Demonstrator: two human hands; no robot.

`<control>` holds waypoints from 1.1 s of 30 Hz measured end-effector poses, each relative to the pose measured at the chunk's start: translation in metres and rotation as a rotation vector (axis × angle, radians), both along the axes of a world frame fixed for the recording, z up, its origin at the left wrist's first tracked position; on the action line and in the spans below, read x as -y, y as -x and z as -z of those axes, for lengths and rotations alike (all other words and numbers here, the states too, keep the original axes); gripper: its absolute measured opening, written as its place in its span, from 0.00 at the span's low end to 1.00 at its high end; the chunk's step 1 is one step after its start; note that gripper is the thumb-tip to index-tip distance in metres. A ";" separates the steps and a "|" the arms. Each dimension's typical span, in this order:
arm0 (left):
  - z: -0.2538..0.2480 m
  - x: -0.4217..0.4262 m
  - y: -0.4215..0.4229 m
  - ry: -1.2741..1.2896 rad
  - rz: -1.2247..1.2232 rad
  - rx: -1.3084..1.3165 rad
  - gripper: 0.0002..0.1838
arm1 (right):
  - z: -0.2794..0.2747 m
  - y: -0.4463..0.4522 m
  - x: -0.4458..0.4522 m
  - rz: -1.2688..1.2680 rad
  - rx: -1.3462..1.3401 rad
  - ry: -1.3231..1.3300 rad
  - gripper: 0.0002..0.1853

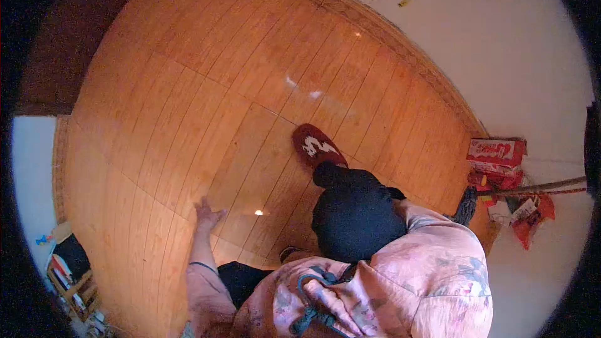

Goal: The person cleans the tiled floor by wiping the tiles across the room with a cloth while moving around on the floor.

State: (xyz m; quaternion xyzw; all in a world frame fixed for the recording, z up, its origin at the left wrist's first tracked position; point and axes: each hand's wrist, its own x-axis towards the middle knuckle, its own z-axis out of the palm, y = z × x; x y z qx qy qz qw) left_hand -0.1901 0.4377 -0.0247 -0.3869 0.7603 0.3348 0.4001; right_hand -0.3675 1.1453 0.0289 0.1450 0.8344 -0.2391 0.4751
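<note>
My left hand (208, 214) hangs over the wooden floor (181, 119), its fingers spread and nothing in them. The sleeve on that arm is pink. My right hand is not visible; the pink floral top (432, 263) and its sleeve fill the lower right. A dark-trousered knee (357, 219) is bent in front of my body. Below it, a dark red slipper (316, 144) with a white pattern rests on the floor.
A white wall (501, 69) with a patterned skirting curves along the right. Red and white boxes (498, 152) and red bags (535, 219) lie at the right. A rack of items (72, 272) stands at the lower left, a dark brown panel (81, 31) at the upper left.
</note>
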 end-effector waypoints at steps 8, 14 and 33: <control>0.047 -0.040 0.022 0.171 -0.180 0.049 0.63 | 0.029 0.179 0.092 -0.643 -0.273 -0.241 0.15; 0.103 -0.026 -0.034 -0.197 -0.619 -0.320 0.54 | -0.006 0.397 0.212 -1.130 -0.532 -0.676 0.15; 0.108 -0.042 -0.044 -0.099 -0.740 -0.429 0.55 | 0.071 0.323 0.739 -0.580 -0.524 0.840 0.24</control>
